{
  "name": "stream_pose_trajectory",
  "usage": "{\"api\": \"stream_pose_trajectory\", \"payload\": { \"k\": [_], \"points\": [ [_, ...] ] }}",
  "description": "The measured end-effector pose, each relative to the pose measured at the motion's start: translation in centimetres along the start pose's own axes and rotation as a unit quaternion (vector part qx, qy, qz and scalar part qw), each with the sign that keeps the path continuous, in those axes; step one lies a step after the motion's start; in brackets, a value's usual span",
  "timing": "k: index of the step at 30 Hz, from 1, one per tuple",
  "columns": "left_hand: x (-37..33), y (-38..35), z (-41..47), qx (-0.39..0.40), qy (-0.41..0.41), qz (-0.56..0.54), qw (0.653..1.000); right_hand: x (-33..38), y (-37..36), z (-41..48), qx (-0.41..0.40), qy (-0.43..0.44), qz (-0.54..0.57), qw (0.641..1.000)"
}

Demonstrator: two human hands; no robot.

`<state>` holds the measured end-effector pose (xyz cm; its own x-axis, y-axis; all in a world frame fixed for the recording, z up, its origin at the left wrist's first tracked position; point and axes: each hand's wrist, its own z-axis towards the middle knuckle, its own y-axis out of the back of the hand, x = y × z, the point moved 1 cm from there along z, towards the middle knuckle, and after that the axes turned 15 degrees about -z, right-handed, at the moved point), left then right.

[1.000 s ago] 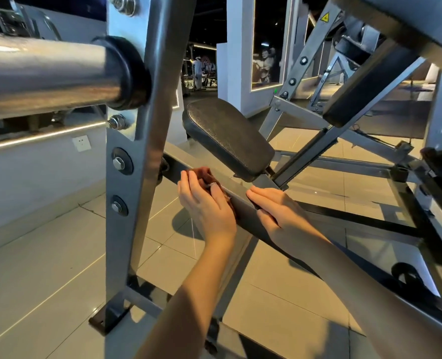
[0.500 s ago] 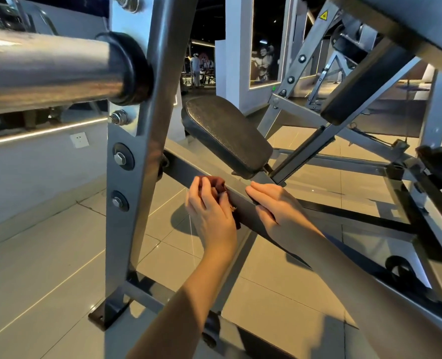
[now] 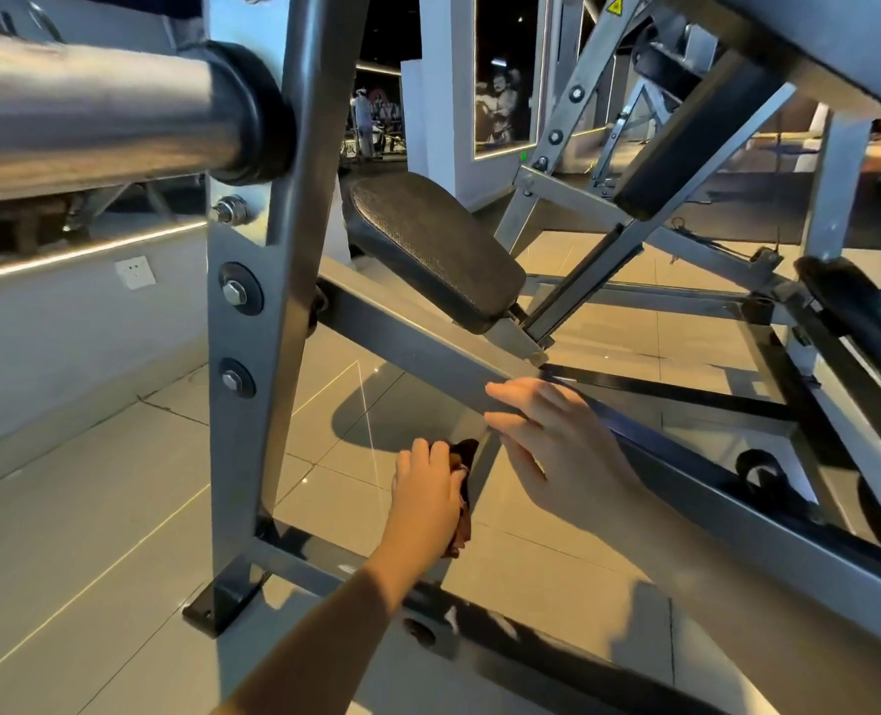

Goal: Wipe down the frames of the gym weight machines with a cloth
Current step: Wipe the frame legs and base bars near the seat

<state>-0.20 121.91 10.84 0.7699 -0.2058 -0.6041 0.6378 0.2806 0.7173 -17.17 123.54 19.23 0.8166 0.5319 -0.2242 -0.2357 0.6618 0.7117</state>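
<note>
**Tiled gym floor, grey machine frame, cloth on the lower strut**

Pale glossy floor tiles (image 3: 92,508) fill the lower left of the frame, with a wall socket (image 3: 135,272) on the grey wall at mid left.

- Upper left: thick steel bar (image 3: 92,110), ending in a black collar at the bolted upright post (image 3: 252,353).
- Centre: black seat pad (image 3: 428,250), tilted, sits above the slanted beam (image 3: 418,348). The beam's long axis runs from the post down toward the lower right.
- Lower centre: left hand (image 3: 428,500), fingers curled over the cloth (image 3: 463,456), holding it bunched against a thin strut (image 3: 479,472) that drops from the beam's underside. The cloth is dark brown. Its long axis follows the strut, near vertical, with the top leaning right.
- Just right of it: right hand (image 3: 547,436), fingers straight and loosely spread, resting on the beam's top edge, holding nothing.
- Far right: black roller pad (image 3: 851,317) on the frame.

Change from half a second ago: the left hand and cloth were up on the slanted beam, just beside the right hand's fingertips. They are now lower, off the beam and on the strut. The right hand remains on the beam.
</note>
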Motion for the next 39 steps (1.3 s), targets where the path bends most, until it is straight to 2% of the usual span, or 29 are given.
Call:
{"api": "stream_pose_trajectory", "payload": {
  "k": [4, 6, 9, 12, 15, 18, 21, 22, 24, 26, 30, 32, 33, 35, 37, 39],
  "points": [
    [2.9, 0.9, -1.3, 0.080, 0.050, -0.033, 0.995, 2.4, -1.0, -2.6, 0.061, 0.033, -0.029, 0.997],
    [4.8, 0.6, -2.5, 0.096, 0.084, -0.035, 0.991, 4.1, -2.5, -4.1, 0.148, 0.034, -0.008, 0.988],
    [7.2, -1.0, -4.4, 0.115, 0.089, -0.003, 0.989, 7.0, -6.1, -6.9, 0.280, 0.038, 0.014, 0.959],
    [9.0, -3.4, -6.3, 0.113, 0.085, -0.001, 0.990, 9.2, -9.1, -9.5, 0.337, -0.012, 0.024, 0.941],
    [9.2, -5.6, -7.9, 0.118, 0.032, 0.038, 0.992, 10.7, -12.8, -12.2, 0.282, -0.098, 0.046, 0.953],
    [9.4, -6.9, -9.1, 0.054, -0.065, 0.010, 0.996, 12.1, -15.5, -14.4, 0.233, -0.163, 0.096, 0.954],
    [11.3, -6.2, -8.4, 0.071, -0.127, 0.040, 0.988, 12.6, -16.3, -14.8, 0.178, -0.201, 0.084, 0.960],
    [12.3, -5.9, -7.6, 0.079, -0.122, 0.074, 0.987, 12.7, -16.1, -14.7, 0.174, -0.204, 0.071, 0.961],
    [13.1, -5.4, -6.0, 0.068, -0.052, 0.119, 0.989, 13.0, -15.9, -14.4, 0.168, -0.201, 0.044, 0.964],
    [12.8, -5.9, -6.2, 0.045, -0.001, 0.098, 0.994, 13.1, -16.0, -14.6, 0.153, -0.207, 0.031, 0.966],
    [12.1, -7.1, -10.5, 0.038, -0.039, 0.012, 0.998, 13.2, -16.4, -15.6, 0.169, -0.208, 0.021, 0.963],
    [12.7, -6.4, -9.5, 0.046, -0.076, 0.049, 0.995, 13.3, -16.5, -15.4, 0.159, -0.211, 0.020, 0.964],
    [12.9, -6.2, -8.2, 0.057, -0.073, 0.083, 0.992, 13.4, -16.6, -15.3, 0.148, -0.213, 0.021, 0.965],
    [13.2, -6.1, -5.2, 0.090, -0.012, 0.145, 0.985, 13.4, -16.7, -15.0, 0.141, -0.218, 0.025, 0.965],
    [13.0, -6.6, -4.5, 0.087, 0.026, 0.178, 0.980, 13.4, -16.5, -15.2, 0.135, -0.218, 0.027, 0.966],
    [12.0, -7.0, -6.6, 0.075, 0.019, 0.122, 0.989, 13.5, -16.4, -15.4, 0.137, -0.216, 0.033, 0.966]
  ]
}}
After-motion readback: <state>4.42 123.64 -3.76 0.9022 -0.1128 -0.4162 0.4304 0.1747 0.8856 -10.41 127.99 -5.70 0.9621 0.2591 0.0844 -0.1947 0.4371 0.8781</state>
